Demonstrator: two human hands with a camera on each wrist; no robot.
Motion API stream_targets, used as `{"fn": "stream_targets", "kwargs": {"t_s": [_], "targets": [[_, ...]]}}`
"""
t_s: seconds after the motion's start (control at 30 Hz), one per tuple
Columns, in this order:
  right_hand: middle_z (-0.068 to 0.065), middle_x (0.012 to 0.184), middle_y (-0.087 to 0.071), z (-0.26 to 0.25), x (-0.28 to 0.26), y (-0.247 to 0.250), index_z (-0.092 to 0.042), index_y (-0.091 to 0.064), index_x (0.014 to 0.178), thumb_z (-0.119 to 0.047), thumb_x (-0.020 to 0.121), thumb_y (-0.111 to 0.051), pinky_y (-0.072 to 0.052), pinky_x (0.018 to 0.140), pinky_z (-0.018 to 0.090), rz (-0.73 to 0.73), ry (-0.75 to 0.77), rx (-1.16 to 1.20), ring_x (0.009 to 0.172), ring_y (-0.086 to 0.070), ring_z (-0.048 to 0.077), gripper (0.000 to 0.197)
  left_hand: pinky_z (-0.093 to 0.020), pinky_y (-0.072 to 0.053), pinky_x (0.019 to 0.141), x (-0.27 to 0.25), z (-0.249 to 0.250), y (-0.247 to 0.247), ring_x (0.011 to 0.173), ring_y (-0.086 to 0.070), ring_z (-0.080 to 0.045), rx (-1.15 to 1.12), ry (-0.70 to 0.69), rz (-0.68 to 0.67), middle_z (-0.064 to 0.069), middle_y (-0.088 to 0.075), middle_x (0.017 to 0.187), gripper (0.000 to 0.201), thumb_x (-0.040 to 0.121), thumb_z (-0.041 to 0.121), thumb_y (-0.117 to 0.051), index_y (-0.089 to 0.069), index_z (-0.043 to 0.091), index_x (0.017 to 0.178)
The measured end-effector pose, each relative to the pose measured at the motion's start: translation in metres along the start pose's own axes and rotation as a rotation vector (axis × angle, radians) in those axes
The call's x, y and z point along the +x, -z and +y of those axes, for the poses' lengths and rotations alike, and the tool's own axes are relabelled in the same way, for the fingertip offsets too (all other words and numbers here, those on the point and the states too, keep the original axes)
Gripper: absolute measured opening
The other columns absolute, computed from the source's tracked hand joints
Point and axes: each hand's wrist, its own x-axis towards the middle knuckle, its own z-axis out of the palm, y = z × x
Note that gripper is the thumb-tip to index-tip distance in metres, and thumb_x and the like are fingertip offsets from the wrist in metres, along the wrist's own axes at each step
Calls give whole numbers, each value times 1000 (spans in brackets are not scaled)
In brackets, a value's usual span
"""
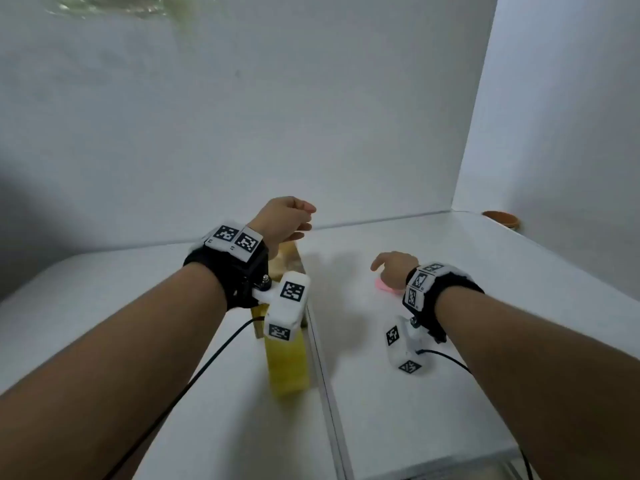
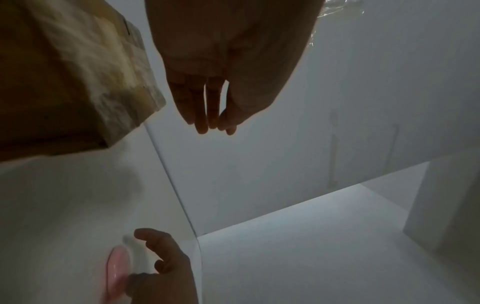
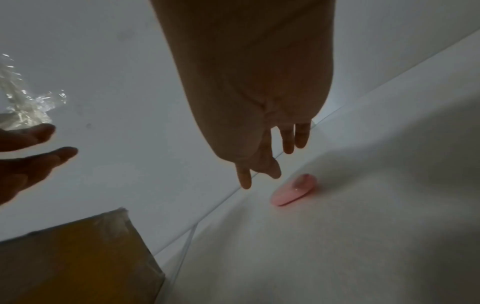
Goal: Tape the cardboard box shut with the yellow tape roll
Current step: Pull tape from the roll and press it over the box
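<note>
The cardboard box (image 1: pixel 293 259) stands mid-table, mostly hidden under my left wrist. A yellow tape strip (image 1: pixel 286 362) runs down its near face, and glossy tape covers its top (image 2: pixel 85 67). My left hand (image 1: pixel 289 218) hovers above the box's far end with relaxed, empty fingers (image 2: pixel 205 115). My right hand (image 1: pixel 391 268) reaches down to the right of the box with straight, empty fingers (image 3: pixel 259 170), just above a small flat pink object (image 3: pixel 293 190). A brownish round thing (image 1: pixel 501 219), maybe the tape roll, sits far right by the wall.
The white table (image 1: pixel 450 393) has a seam running front to back just right of the box. White walls close off the back and right. Crinkled clear plastic (image 3: pixel 26 102) hangs high on the back wall. Black cables trail from both wrist cameras.
</note>
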Motion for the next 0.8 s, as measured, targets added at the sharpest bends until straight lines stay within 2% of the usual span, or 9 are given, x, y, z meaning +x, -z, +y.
{"fn": "stream_targets", "kwargs": {"t_s": [0.17, 0.33, 0.4, 0.47, 0.5, 0.57, 0.6, 0.7, 0.8], "targets": [[4, 146, -50, 0, 11, -10, -23, -57, 134, -2, 95, -38, -41, 104, 27, -124, 7, 60, 129, -52, 23, 48, -26, -51, 79, 13, -3, 8, 88, -62, -15, -20, -4, 33, -1, -61, 95, 19, 92, 4, -50, -61, 17, 87], [3, 133, -60, 6, 19, -25, -22, -64, 126, -6, 87, -55, -45, 99, 25, -74, -24, 150, 121, -58, 22, 43, -31, -52, 86, 13, -9, 15, 90, -63, -17, -30, 4, 47, -2, -61, 96, 20, 92, 2, -50, -62, 16, 86], [5, 109, -67, 9, 21, -30, -16, -64, 125, -6, 86, -54, -49, 87, 29, -32, -60, 436, 97, -64, 24, 41, -32, -52, 89, 10, -7, 16, 90, -62, -17, -38, 4, 48, -2, -61, 96, 20, 92, 2, -50, -62, 16, 87], [4, 77, -57, 9, 15, -31, -9, -61, 127, 2, 87, -46, -49, 76, 29, -43, -117, 897, 68, -54, 18, 45, -31, -52, 89, 4, -4, 17, 90, -62, -16, -43, -4, 47, -1, -61, 96, 18, 93, 3, -50, -62, 16, 89], [4, 74, -52, 10, 10, -30, -7, -59, 128, 8, 86, -41, -50, 78, 30, -51, -136, 1088, 68, -51, 18, 49, -31, -52, 88, 0, -2, 18, 90, -62, -16, -47, -10, 47, -1, -61, 96, 18, 93, 3, -50, -62, 16, 89], [7, 85, -52, 11, -2, -29, -5, -56, 128, 16, 84, -36, -50, 97, 34, -67, -147, 1364, 85, -52, 23, 52, -29, -52, 86, -7, 0, 18, 91, -63, -16, -48, -25, 44, -1, -61, 96, 18, 93, 3, -50, -62, 16, 89], [11, 97, -53, 11, -10, -29, -6, -56, 127, 17, 86, -35, -50, 100, 36, -86, -137, 1481, 95, -53, 27, 51, -29, -51, 86, -12, 0, 18, 91, -63, -17, -50, -27, 37, -1, -61, 97, 19, 93, 2, -50, -62, 16, 89], [22, 129, -42, 6, -34, -24, -1, -53, 131, 19, 90, -28, -62, 72, 31, -146, -162, 1787, 98, -59, 34, 52, -30, -51, 88, -27, 2, 17, 91, -63, -17, -76, -34, 27, -1, -61, 97, 19, 92, 1, -51, -62, 16, 89], [27, 141, -38, -3, -55, -22, 2, -51, 132, 20, 90, -29, -62, 61, 30, -150, -144, 1850, 90, -61, 33, 50, -27, -52, 82, -44, 2, 19, 90, -63, -17, -103, -36, 31, -1, -61, 96, 19, 92, 1, -51, -62, 16, 88]]}}
